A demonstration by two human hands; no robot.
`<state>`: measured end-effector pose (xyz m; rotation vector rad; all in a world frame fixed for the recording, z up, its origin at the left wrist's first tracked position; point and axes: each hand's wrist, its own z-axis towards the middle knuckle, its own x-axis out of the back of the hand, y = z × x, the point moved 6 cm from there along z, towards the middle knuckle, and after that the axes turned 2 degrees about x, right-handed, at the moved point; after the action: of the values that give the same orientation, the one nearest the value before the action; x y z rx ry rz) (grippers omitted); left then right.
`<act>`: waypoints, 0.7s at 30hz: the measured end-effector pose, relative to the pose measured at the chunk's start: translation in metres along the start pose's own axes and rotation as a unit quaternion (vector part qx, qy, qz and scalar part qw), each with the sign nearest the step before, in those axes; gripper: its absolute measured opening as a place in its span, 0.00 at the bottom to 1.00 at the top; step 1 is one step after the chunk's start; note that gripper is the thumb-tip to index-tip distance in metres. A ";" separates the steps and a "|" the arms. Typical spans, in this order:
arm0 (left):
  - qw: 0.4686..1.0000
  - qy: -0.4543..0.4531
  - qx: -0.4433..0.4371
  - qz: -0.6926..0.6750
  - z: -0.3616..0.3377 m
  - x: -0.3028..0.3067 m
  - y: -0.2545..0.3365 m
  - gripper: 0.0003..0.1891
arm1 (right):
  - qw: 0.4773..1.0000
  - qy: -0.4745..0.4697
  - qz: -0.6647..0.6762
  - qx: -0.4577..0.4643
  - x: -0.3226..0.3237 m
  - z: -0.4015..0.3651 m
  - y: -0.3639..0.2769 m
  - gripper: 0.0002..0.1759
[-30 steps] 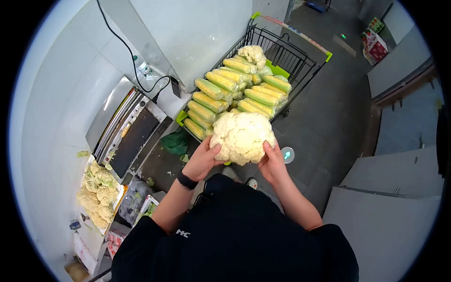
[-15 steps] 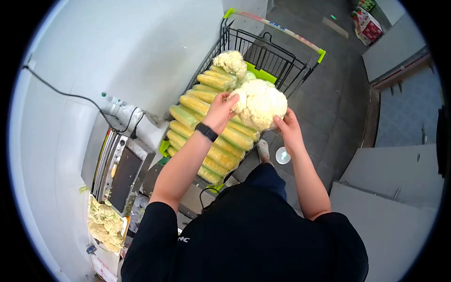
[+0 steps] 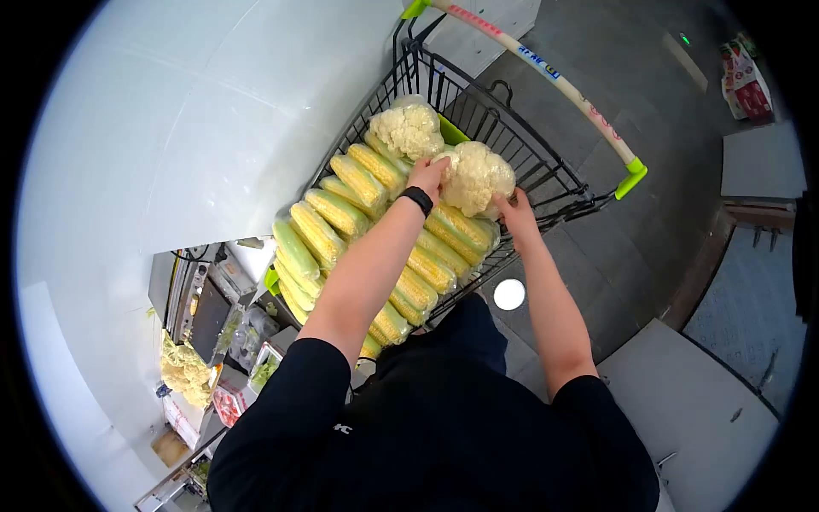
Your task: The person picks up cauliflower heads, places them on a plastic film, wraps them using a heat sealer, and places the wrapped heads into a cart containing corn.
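Observation:
Both my hands hold a wrapped white cauliflower (image 3: 475, 176) over the far end of a black wire shopping cart (image 3: 546, 175). My left hand (image 3: 429, 175), with a black watch at the wrist, grips its left side. My right hand (image 3: 514, 210) grips its lower right side. The cauliflower rests on or just above rows of wrapped corn cobs (image 3: 358, 213) that fill the cart. A second cauliflower (image 3: 408, 128) lies just beyond it on the corn.
The cart's handle (image 3: 546, 77) with green ends runs across the far side. A white wall (image 3: 213, 111) stands to the left. Below left are a wrapping machine (image 3: 200, 307) and a heap of cauliflower trimmings (image 3: 183, 371). Grey floor and grey panels (image 3: 682, 410) lie right.
My hands carried the cauliflower from in front of my body out over the cart, down onto the corn next to the other cauliflower. My view swung forward over the cart.

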<state>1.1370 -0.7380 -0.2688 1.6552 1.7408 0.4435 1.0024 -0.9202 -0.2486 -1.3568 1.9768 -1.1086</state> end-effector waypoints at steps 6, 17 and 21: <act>0.999 0.015 0.004 -0.043 0.001 -0.018 0.002 0.23 | 0.997 -0.026 0.042 -0.064 -0.007 0.024 0.031 0.39; 0.991 0.085 -0.016 0.106 0.000 -0.006 -0.019 0.30 | 0.976 0.000 0.184 -0.116 -0.021 0.019 0.038 0.37; 0.989 0.040 0.001 0.142 -0.033 0.008 -0.008 0.36 | 0.993 0.072 0.092 -0.003 -0.021 0.001 0.033 0.41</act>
<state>1.1088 -0.7242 -0.2531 1.9199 1.5651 0.6476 0.9940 -0.8960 -0.2779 -1.0998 2.1597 -1.1408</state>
